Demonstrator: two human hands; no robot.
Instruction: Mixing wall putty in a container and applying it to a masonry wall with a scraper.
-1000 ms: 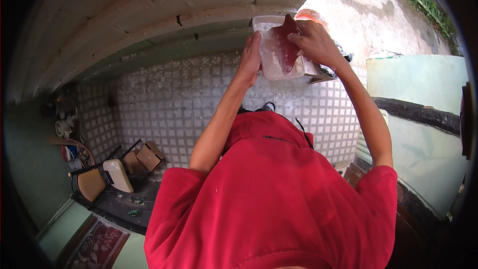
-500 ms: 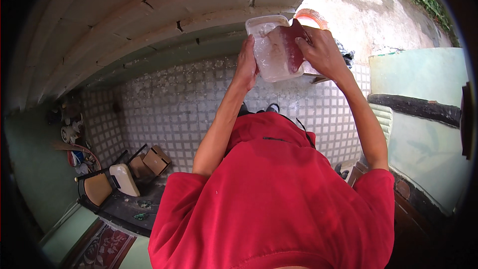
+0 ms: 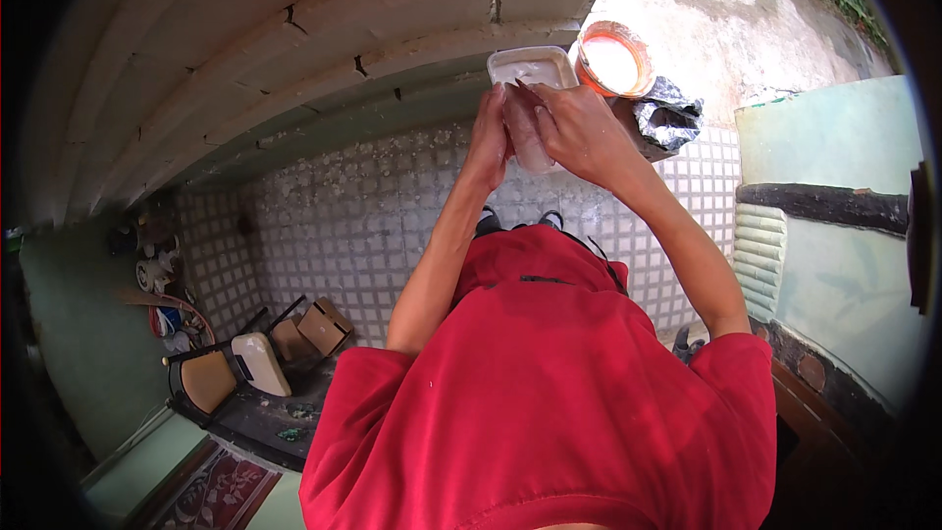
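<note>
My left hand (image 3: pixel 485 142) grips the side of a clear rectangular plastic tub (image 3: pixel 538 159) with a wet white paste (image 3: pixel 535 72) in it. In my right hand (image 3: pixel 589 132) is a flat dark red scraper (image 3: pixel 521 120), its blade coated with white paste. The scraper lies over the tub, close to the left wall near my left fingers. My right hand covers much of the tub's right side. Whether the blade touches the tub wall is hard to make out.
An orange bucket (image 3: pixel 601 85) with white contents stands just right of the tub, beside a crumpled silvery-black bag (image 3: pixel 670 116). Overhead on the left runs a ridged, cracked ceiling (image 3: pixel 324 20). Chairs (image 3: pixel 207 379) and a cardboard box (image 3: pixel 324 326) sit at the lower left on the tiled floor (image 3: pixel 392 196).
My right hand has moved left with the scraper, from the tub's right side across to its left wall. The bucket and bag now show more fully.
</note>
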